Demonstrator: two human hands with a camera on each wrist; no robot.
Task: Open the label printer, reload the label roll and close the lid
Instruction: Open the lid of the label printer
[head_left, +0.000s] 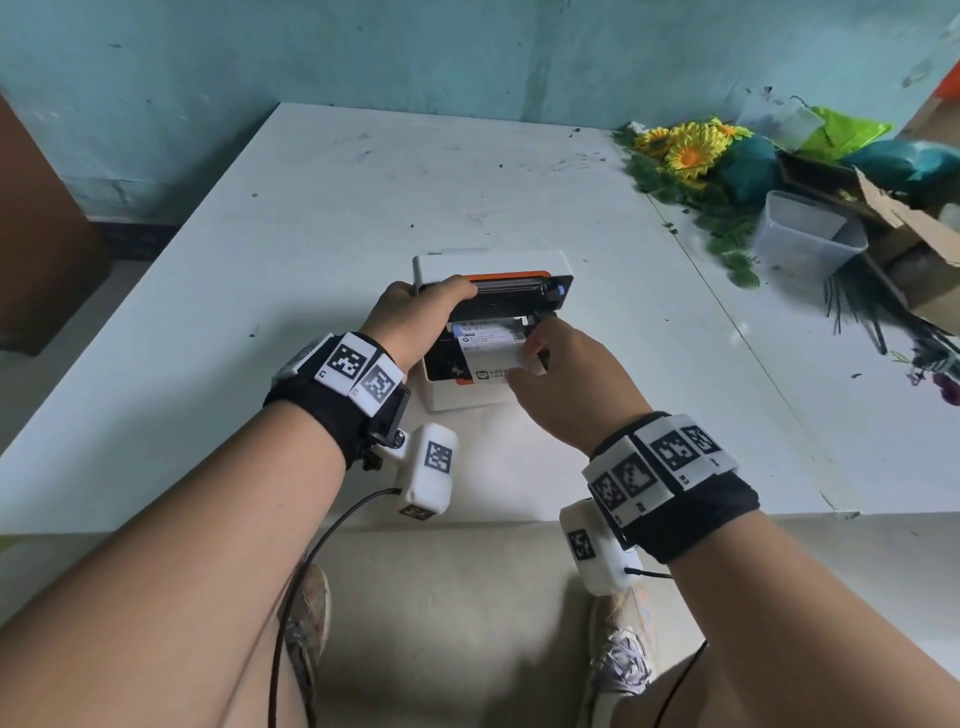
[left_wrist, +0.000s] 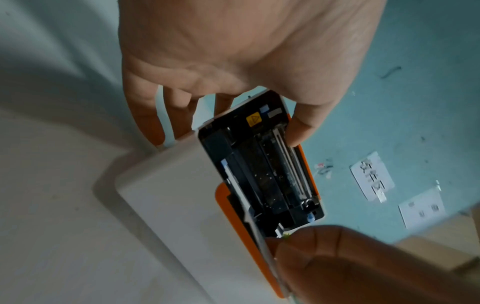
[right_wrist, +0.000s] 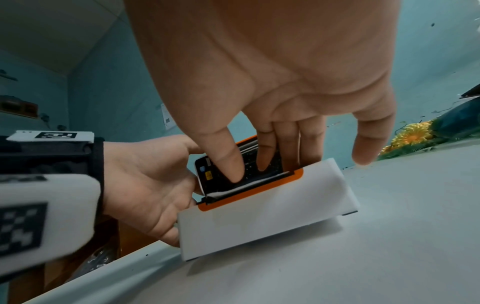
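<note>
A white label printer (head_left: 447, 397) with orange trim stands on the table's near middle, its lid (head_left: 488, 262) tipped up and back. My left hand (head_left: 441, 291) grips the lid's left end, thumb (left_wrist: 301, 127) on the orange edge and fingers behind it. A printed label strip (head_left: 488, 348) lies across the open compartment. My right hand (head_left: 530, 358) pinches the strip's right edge between thumb and fingers. In the right wrist view, the thumb (right_wrist: 228, 164) and fingers reach down into the opening above the white paper (right_wrist: 226, 192). The roll itself is hidden under the strip and hands.
The white table (head_left: 363, 182) runs back to a teal wall. At the right rear lie artificial sunflowers (head_left: 685, 150), a clear plastic tub (head_left: 805, 234) and an open cardboard box (head_left: 914, 249). The table's front edge is just behind my wrists.
</note>
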